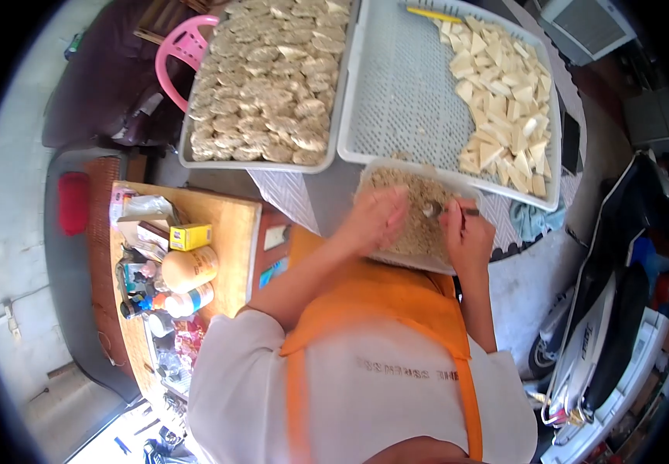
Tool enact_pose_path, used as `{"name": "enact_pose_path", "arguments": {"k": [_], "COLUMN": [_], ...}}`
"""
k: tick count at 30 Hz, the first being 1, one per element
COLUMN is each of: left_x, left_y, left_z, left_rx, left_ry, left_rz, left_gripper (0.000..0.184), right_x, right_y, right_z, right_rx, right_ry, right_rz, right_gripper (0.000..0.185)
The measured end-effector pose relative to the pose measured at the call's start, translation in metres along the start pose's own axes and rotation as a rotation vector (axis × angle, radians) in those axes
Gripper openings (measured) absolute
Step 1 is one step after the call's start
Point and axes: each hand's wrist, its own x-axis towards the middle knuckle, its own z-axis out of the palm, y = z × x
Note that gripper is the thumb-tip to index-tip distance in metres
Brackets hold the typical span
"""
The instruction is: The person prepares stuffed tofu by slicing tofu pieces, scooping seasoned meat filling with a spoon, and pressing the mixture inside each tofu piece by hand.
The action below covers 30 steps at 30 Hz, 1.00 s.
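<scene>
Shirt [384, 394] sits nearest; left hand [381, 218] bunches over crumbs [421, 236], right hand [467, 234] clamps a utensil [470, 211].

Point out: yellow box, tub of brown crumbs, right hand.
Yellow box [190, 237]: head view, middle of its visible side.
Tub of brown crumbs [418, 262]: head view, near wall.
Right hand [469, 232]: head view, back of the hand.

A squarish, pale plastic tub [427, 265] is standing upright with its open top facing up. A crumbly, greyish-brown mixture [418, 236] is lying loose inside it, its surface looking uneven. A spoon [432, 209] is slanting over the mixture's right part, its greyish bowl pointing left and its dark handle end pointing right, the middle being hidden.
</scene>
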Motion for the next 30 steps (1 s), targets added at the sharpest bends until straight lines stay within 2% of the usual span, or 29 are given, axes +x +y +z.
{"name": "enact_pose_path", "arguments": {"k": [1, 4, 5, 7, 8, 9, 11, 14, 17, 20, 23, 26, 27, 30], "left_x": [0.0, 0.006, 0.011, 0.024, 0.04, 0.056, 0.076, 0.098, 0.109, 0.113, 0.112, 0.12, 0.125, 0.153], "left_y": [0.004, 0.044, 0.068, 0.109, 0.123, 0.136, 0.174, 0.221, 0.24, 0.25, 0.251, 0.249, 0.245, 0.223], "left_z": [-0.001, 0.012, 0.015, 0.027, 0.008, -0.016, -0.042, -0.079, -0.083, -0.095, -0.109, -0.094, -0.085, -0.059], "left_rx": [-0.133, 0.555, 0.494, 0.841, 0.96, 1.074, 1.759, 1.833, 1.723, 2.001, 2.09, 1.928, 1.932, 1.773], "left_ry": [-0.111, 0.256, 0.164, 0.35, 0.346, 0.339, 0.561, 0.56, 0.558, 0.56, 0.507, 0.618, 0.576, 0.326], "left_rz": [-0.06, 0.101, 0.135, 0.275, 0.474, 0.675, 0.863, 0.758, 0.686, 0.379, 0.696, 0.717, 0.766, 0.631], "left_gripper": [0.028, 0.03, 0.019, 0.013, 0.01, 0.017, 0.028, 0.035, 0.028, 0.023, 0.02, 0.018, 0.018, 0.018], "right_x": [0.0, 0.002, 0.002, 0.003, 0.003, 0.003, 0.004, 0.004, 0.003, 0.002, 0.001, 0.001, 0.001, 0.002], "right_y": [0.0, -0.004, -0.005, -0.004, -0.004, -0.004, -0.002, -0.004, -0.001, 0.006, 0.004, 0.005, 0.005, 0.005], "right_z": [-0.001, -0.003, -0.004, -0.004, -0.004, -0.003, -0.003, -0.005, -0.005, 0.0, -0.002, -0.003, -0.004, -0.003], "right_rx": [-0.011, -0.037, -0.045, -0.043, -0.044, -0.035, -0.021, -0.011, -0.018, -0.009, 0.014, 0.016, 0.028, 0.028], "right_ry": [-0.004, -0.014, -0.019, -0.019, -0.019, -0.012, 0.004, -0.014, -0.005, 0.057, 0.053, 0.036, 0.034, 0.037], "right_rz": [-0.005, -0.001, 0.006, -0.01, -0.017, -0.027, -0.047, -0.016, -0.056, -0.108, -0.096, -0.084, -0.079, -0.069], "right_gripper": [0.013, 0.012, 0.011, 0.011, 0.011, 0.011, 0.011, 0.018, 0.018, 0.007, 0.006, 0.008, 0.008, 0.01]}}
